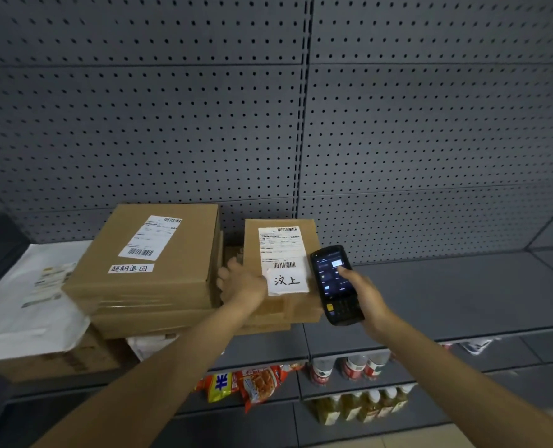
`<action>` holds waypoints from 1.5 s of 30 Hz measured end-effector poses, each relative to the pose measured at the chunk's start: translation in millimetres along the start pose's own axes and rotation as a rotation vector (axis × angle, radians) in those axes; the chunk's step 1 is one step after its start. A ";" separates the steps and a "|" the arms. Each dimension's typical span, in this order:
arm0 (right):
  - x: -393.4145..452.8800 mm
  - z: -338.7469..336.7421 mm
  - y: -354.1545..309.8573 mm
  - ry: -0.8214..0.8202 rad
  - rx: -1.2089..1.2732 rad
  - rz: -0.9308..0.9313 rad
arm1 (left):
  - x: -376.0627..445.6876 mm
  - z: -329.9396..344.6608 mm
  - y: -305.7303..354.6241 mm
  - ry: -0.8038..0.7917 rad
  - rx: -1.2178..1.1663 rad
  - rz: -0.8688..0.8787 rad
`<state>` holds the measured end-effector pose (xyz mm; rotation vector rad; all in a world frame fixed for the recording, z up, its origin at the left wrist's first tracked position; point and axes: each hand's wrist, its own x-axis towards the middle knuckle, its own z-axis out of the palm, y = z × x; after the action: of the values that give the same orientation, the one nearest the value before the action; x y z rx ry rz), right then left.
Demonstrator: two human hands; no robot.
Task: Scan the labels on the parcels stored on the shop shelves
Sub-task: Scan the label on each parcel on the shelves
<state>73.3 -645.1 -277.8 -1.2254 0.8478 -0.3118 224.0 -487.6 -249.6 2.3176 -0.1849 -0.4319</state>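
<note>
View count: we have one, the head camera; no second view shares the scene.
Position: worn on the person's head, above both forearms.
Facing: forward and down, square onto the grey perforated metal back panel (397, 124).
Nearness: close; the grey metal shelf (446, 295) with brown cardboard parcels (152, 263) sits at arm's reach.
Lens: wide-angle; we see panel seams bow near the edges.
Lower frame: lower shelves with plastic bottles (349, 367).
</note>
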 end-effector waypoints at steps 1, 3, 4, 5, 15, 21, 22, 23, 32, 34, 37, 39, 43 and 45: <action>-1.5 -0.8 -0.1 -0.011 -0.005 -0.004 | 1.5 -0.2 -6.2 0.008 -0.053 -0.027; -3.3 0.3 -0.8 -0.025 0.006 -0.004 | 12.1 0.1 -20.6 -0.073 -0.185 -0.098; -4.3 1.1 -0.9 -0.029 0.023 -0.005 | 16.0 -0.2 -26.1 -0.152 -0.288 -0.116; -5.1 2.1 -0.8 -0.030 0.041 -0.006 | 18.2 -0.2 -30.5 -0.229 -0.390 -0.130; -12.9 -3.3 17.0 -0.061 0.124 0.023 | -4.9 5.4 -61.6 -0.554 -0.698 -0.253; -16.3 -5.1 26.3 -0.060 0.123 0.032 | -7.8 9.7 -78.9 -0.718 -0.742 -0.192; -16.5 -6.3 27.5 -0.062 0.126 0.027 | -6.6 10.3 -80.8 -0.732 -0.737 -0.169; -17.0 -7.1 28.2 -0.061 0.130 0.018 | -4.6 11.7 -82.9 -0.745 -0.740 -0.151; -33.5 -3.7 27.7 -0.060 0.184 0.001 | 7.3 16.1 -83.9 -0.683 -0.931 -0.070; -40.1 -4.4 27.1 -0.076 0.205 0.005 | 4.9 19.0 -83.0 -0.630 -0.945 -0.047; -49.9 -7.3 21.0 -0.114 0.256 -0.006 | 0.4 16.0 -74.3 -0.568 -0.926 0.031; -58.4 -8.6 10.5 -0.137 0.253 -0.042 | -1.5 7.4 -61.6 -0.543 -0.921 0.091; -77.9 -6.7 -17.5 -0.213 0.261 -0.096 | -0.5 -19.5 -26.1 -0.476 -0.945 0.197; -87.8 -2.0 -30.6 -0.262 0.236 -0.111 | 0.6 -34.7 -7.9 -0.429 -0.949 0.255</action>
<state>20.3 -601.6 -215.0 -1.0659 0.5027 -0.3229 237.1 -459.2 -232.5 1.2391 -0.3797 -0.6960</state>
